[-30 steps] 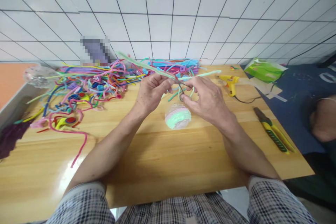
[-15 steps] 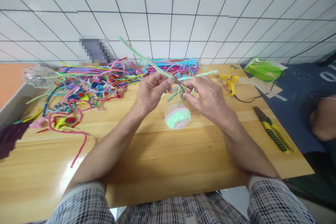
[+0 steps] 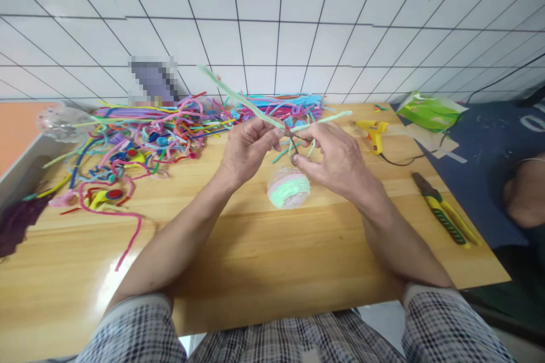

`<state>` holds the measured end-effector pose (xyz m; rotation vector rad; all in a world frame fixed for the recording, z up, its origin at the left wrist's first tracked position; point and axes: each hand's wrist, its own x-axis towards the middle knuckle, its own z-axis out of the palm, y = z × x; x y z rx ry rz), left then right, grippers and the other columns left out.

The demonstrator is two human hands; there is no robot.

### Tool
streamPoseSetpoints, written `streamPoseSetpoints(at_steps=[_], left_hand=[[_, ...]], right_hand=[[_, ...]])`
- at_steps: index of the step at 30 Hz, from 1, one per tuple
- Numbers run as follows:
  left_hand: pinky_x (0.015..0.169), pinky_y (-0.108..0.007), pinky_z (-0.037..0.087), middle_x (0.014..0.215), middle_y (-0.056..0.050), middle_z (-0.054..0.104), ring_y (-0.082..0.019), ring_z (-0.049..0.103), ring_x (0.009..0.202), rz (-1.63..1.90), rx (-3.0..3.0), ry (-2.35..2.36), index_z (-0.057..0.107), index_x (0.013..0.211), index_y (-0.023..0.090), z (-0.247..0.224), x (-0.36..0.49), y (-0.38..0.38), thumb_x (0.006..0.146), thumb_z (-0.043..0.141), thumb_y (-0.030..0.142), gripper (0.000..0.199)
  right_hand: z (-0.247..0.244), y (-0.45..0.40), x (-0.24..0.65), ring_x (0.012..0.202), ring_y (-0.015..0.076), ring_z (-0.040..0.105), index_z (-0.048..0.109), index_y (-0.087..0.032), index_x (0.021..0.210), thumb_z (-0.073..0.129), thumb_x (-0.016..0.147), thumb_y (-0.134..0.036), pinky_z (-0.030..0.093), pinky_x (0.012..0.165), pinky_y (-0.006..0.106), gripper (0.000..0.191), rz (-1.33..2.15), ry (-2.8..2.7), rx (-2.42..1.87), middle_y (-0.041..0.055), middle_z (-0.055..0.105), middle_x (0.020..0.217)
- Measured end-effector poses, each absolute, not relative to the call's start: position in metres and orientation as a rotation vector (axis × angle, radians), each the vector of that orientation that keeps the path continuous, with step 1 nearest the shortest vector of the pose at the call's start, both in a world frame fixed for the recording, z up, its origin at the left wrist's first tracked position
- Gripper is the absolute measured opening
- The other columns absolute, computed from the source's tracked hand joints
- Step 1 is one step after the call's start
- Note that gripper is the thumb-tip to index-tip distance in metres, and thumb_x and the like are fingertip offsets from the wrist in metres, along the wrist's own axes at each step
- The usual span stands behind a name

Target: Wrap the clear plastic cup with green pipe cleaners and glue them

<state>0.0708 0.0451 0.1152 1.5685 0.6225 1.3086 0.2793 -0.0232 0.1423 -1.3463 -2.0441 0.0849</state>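
Over the middle of the table, my left hand (image 3: 251, 147) pinches a light green pipe cleaner (image 3: 234, 95), whose long end slants up to the left. My right hand (image 3: 334, 153) is closed on small scissors (image 3: 293, 144), with the thumb and a finger at the handles. The blades meet the pipe cleaner close to my left fingertips; whether they cut through it is too small to tell. Another pale green length (image 3: 334, 118) shows behind my right hand. Below both hands sits a clear round ball (image 3: 288, 188) partly wrapped in bright green and pink.
Tangled colourful pipe cleaners (image 3: 140, 136) cover the back left of the wooden table (image 3: 272, 261). A yellow glue gun (image 3: 374, 135), yellow-black pliers (image 3: 445, 210) and a green packet (image 3: 430, 112) lie right. Another person's arm (image 3: 525, 193) shows at the far right.
The scissors' handles have spread a little apart in my right hand. The pipe cleaner's upper end has dipped slightly to the right. My left hand has barely moved.
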Motion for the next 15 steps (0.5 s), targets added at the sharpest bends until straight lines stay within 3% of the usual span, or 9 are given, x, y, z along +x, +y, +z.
streamPoseSetpoints(at_steps=[8, 15], left_hand=[[0.057, -0.023, 0.052, 0.066, 0.000, 0.074, -0.011, 0.063, 0.057, 1.282, 1.588, 0.626, 0.076, 0.077, 0.019, 0.1197, 0.0712, 0.0436, 0.086, 0.097, 0.069, 0.055], [0.055, -0.022, 0.050, 0.067, -0.001, 0.076, -0.011, 0.065, 0.057, 1.291, 1.557, 0.643, 0.083, 0.082, 0.020, 0.1131, 0.0732, 0.0442, 0.083, 0.100, 0.068, 0.051]], right_hand=[[0.1431, -0.0208, 0.2858, 0.097, 0.0285, 0.073, 0.072, -0.027, 0.103, 0.076, 0.092, -0.022, 0.050, 0.087, 0.041, 0.013, 0.136, -2.077, -1.397, 0.0041, 0.081, 0.099], [0.1444, -0.0250, 0.2807, 0.111, 0.0324, 0.073, 0.075, -0.026, 0.114, 0.082, 0.089, -0.027, 0.055, 0.098, 0.047, 0.025, 0.063, -2.085, -1.413, 0.0081, 0.083, 0.115]])
